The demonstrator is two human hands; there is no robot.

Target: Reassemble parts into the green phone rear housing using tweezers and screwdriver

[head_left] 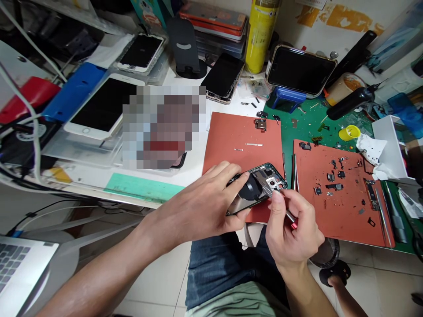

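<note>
My left hand (222, 198) is closed around an opened phone housing (254, 203), tilted above the front edge of the left brown mat. Inside the housing lie a round black coil pad (250, 188) and a metal plate near the camera opening. My right hand (292, 224) is closed at the housing's right end. A slim silver tool with a red part (292, 223) sits in its fingers. By the right thumb tip is a small grey ridged piece (267, 190); whether the thumb pinches it or it belongs to the tool, I cannot tell.
The left brown mat (224, 136) bears small metal strips and a camera module (260, 124). Loose phone parts and tweezers (382, 215) lie on the right mat (310, 207). Several phones, a yellow can (261, 35) and a propped phone (300, 70) stand behind.
</note>
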